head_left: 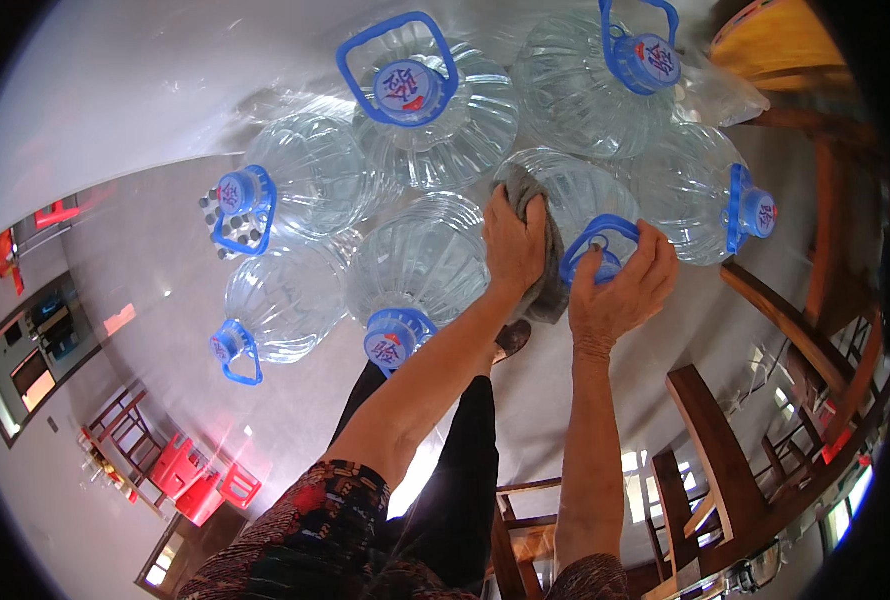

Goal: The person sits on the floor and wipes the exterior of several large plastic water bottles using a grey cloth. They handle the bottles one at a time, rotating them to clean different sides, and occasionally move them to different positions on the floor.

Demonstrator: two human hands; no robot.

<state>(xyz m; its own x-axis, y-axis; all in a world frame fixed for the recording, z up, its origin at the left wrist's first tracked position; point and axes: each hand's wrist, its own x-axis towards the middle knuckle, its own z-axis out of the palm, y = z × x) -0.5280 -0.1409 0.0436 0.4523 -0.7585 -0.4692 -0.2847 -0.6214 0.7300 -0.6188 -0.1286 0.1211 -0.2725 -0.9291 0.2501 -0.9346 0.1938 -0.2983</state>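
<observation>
My left hand (513, 245) is closed on a grey cloth (545, 285), pressing it to the side of a large clear water bottle (580, 190). That bottle's neck points toward me. My right hand (625, 290) grips it at the blue cap, beside its blue carrying handle (605, 225); the fingers partly cover the cap. Just left of my left hand is another water bottle (420, 265), its blue cap and handle partly behind my left forearm.
Several more bottles surround these: a far-left one (315, 175), a near-left one (285, 300), and two at the back (455, 110) (585, 90). Another bottle (690, 195) lies right. Wooden chairs (720, 450) stand near right, red stools (190, 475) at lower left. My shoe (512, 340) is close by.
</observation>
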